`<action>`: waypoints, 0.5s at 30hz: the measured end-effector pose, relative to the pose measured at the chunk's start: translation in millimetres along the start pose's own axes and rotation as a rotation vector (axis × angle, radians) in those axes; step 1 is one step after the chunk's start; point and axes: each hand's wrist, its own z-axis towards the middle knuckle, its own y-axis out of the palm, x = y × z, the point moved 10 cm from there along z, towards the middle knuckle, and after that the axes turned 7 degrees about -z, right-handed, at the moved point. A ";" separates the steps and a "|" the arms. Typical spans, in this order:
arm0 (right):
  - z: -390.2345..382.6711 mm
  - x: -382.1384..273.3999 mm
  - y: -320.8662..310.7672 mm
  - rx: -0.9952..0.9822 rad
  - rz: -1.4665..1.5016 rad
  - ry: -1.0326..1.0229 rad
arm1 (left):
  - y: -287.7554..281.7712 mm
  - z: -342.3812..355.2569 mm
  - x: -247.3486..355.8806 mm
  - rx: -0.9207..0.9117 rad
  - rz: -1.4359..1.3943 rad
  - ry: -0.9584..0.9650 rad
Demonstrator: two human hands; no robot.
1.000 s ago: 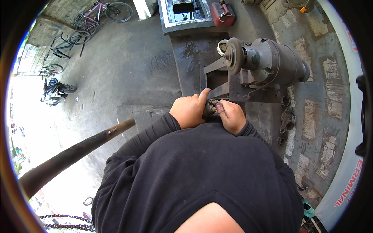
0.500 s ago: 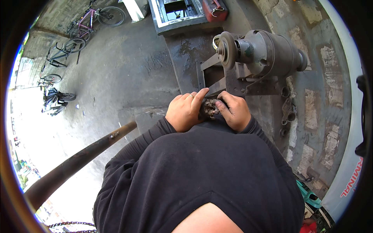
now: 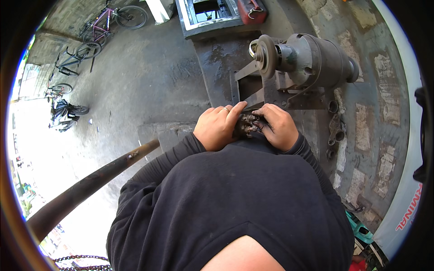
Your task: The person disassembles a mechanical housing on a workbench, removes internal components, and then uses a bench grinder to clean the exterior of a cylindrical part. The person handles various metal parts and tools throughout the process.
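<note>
Just in front of my body, both hands are on a small, dirty metal part [image 3: 247,124] with bolts and fittings, partly hidden by my fingers. My left hand [image 3: 214,126], with a ring on one finger, grips its left side, thumb raised along the top. My right hand [image 3: 278,127] pinches a fitting on its right side with blackened thumb and forefinger. Just beyond them stands a dark steel frame [image 3: 246,70] carrying a large grey motor [image 3: 324,61] with a round wheel [image 3: 266,54] on its left end.
Bicycles [image 3: 99,31] stand along the left wall, with a motorbike [image 3: 68,110] below them. A metal-rimmed tank [image 3: 187,18] and red can [image 3: 251,11] are at the back. A long pipe [image 3: 90,183] crosses lower left. Metal parts [image 3: 335,135] lie to the right, near a pale banner [image 3: 402,212].
My right hand has shifted right and its fingertips have moved over the fitting. My left hand has moved slightly left. The surroundings have shifted a little upward in view from a second ago.
</note>
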 end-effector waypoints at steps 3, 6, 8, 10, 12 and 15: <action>-3.7 9.5 10.1 -0.099 -0.101 0.021 | 1.0 -0.1 1.8 -0.007 0.011 0.009; -20.3 42.8 24.0 -0.216 0.169 0.263 | 3.9 -0.6 1.4 -0.010 0.015 0.000; -16.5 31.1 7.5 -0.025 0.263 0.275 | 3.4 -0.1 1.4 -0.002 0.022 -0.005; -13.2 18.9 -6.5 0.149 0.321 0.220 | 2.5 0.9 1.8 -0.008 0.027 -0.005; -9.8 9.5 -3.3 0.065 0.194 0.104 | 1.6 1.6 3.1 -0.012 0.021 -0.002; -10.3 11.6 6.3 -0.091 -0.137 -0.030 | 1.4 3.0 5.5 -0.017 0.011 0.005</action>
